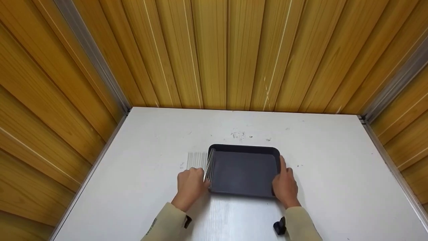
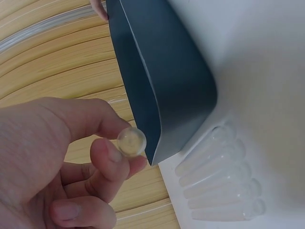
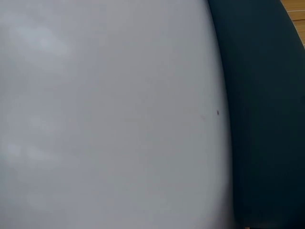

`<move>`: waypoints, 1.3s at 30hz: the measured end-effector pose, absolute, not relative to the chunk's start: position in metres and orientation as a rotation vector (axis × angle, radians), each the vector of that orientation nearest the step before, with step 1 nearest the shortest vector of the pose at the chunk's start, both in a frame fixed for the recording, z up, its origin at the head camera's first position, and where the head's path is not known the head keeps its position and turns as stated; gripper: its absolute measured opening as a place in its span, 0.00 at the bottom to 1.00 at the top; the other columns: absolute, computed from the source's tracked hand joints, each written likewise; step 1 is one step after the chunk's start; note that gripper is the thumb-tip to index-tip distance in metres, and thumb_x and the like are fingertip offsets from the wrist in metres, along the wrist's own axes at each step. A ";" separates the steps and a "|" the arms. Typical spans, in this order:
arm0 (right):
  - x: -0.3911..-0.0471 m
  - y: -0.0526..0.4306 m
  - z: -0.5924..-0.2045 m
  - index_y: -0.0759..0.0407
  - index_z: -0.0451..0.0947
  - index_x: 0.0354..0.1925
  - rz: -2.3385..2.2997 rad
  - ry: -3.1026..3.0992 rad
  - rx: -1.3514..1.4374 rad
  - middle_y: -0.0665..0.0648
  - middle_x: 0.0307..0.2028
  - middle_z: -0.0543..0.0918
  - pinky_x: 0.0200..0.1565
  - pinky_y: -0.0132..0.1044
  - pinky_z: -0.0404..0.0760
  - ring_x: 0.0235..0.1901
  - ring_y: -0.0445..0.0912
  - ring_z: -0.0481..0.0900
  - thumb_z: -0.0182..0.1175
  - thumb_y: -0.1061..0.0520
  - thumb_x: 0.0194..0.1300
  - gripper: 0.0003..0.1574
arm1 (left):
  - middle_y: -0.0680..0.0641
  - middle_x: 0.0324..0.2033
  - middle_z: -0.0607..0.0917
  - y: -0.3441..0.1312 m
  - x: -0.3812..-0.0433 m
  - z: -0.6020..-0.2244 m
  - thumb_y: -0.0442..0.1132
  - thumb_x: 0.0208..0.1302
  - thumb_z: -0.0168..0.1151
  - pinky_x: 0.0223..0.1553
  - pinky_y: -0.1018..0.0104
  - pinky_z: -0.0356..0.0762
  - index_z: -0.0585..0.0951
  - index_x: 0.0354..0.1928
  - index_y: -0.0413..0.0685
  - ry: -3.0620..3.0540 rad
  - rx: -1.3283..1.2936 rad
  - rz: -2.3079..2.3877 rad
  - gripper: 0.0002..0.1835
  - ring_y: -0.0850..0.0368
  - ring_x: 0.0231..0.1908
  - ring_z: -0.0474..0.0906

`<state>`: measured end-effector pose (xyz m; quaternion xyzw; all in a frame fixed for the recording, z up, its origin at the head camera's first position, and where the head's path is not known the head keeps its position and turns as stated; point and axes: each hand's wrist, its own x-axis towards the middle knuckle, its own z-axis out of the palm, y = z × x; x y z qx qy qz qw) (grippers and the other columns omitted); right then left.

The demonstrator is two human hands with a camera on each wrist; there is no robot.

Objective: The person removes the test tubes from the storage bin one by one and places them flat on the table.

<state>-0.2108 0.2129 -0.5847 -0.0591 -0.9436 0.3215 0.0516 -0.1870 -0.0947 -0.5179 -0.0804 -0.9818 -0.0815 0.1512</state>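
My left hand [image 1: 191, 184] pinches a clear test tube [image 2: 132, 142] between thumb and fingers at the left rim of a dark baking tray [image 1: 245, 172]. The left wrist view shows the tube's rounded end, close to the tray's corner. Several thin clear tubes [image 1: 210, 164] line the tray's left side. More clear test tubes [image 2: 221, 179] lie side by side on the table, left of the tray. My right hand [image 1: 287, 187] grips the tray's right side, thumb over the rim and fingers along the outer wall. The right wrist view has only the tray's wall and the table.
The white table [image 1: 334, 167] has small dark marks behind the tray. Wood-patterned panels [image 1: 227, 57] stand at the back and both sides, with metal posts at the corners. A small black object [image 1: 279, 226] sits by the right sleeve.
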 end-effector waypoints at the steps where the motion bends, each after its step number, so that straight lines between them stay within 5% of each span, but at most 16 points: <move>1: -0.211 0.213 -0.585 0.53 0.42 0.76 0.977 -2.870 -0.180 0.71 0.49 0.69 0.25 0.39 0.66 0.28 0.52 0.72 0.42 0.66 0.67 0.43 | 0.53 0.08 0.70 -0.095 -0.187 -0.518 0.44 0.45 0.70 0.14 0.64 0.49 0.63 0.09 0.54 -2.821 -0.227 -0.228 0.23 0.61 0.13 0.53; 6: -0.211 0.213 -0.585 0.54 0.42 0.76 0.976 -2.864 -0.182 0.72 0.50 0.69 0.25 0.40 0.67 0.29 0.53 0.73 0.42 0.66 0.67 0.42 | 0.53 0.08 0.70 -0.100 -0.187 -0.517 0.46 0.44 0.70 0.14 0.63 0.51 0.63 0.09 0.53 -2.811 -0.209 -0.214 0.24 0.60 0.13 0.55; 13: -0.211 0.213 -0.586 0.54 0.43 0.75 0.963 -2.858 -0.186 0.71 0.48 0.70 0.26 0.42 0.68 0.29 0.54 0.75 0.41 0.66 0.66 0.42 | 0.57 0.09 0.59 -0.107 -0.185 -0.517 0.42 0.45 0.67 0.14 0.66 0.48 0.58 0.10 0.55 -2.832 -0.185 -0.237 0.25 0.62 0.15 0.49; 21: -0.211 0.213 -0.586 0.54 0.43 0.75 0.962 -2.862 -0.194 0.72 0.49 0.70 0.27 0.44 0.70 0.30 0.55 0.75 0.42 0.66 0.66 0.43 | 0.54 0.08 0.67 -0.113 -0.185 -0.520 0.44 0.46 0.68 0.13 0.64 0.53 0.61 0.09 0.54 -2.830 -0.159 -0.241 0.24 0.61 0.13 0.55; 39: -0.212 0.213 -0.587 0.54 0.42 0.76 0.966 -2.871 -0.195 0.71 0.49 0.69 0.25 0.40 0.67 0.27 0.52 0.73 0.42 0.66 0.66 0.43 | 0.56 0.10 0.61 -0.127 -0.185 -0.527 0.43 0.47 0.70 0.14 0.66 0.50 0.60 0.09 0.53 -2.828 -0.121 -0.275 0.26 0.62 0.13 0.52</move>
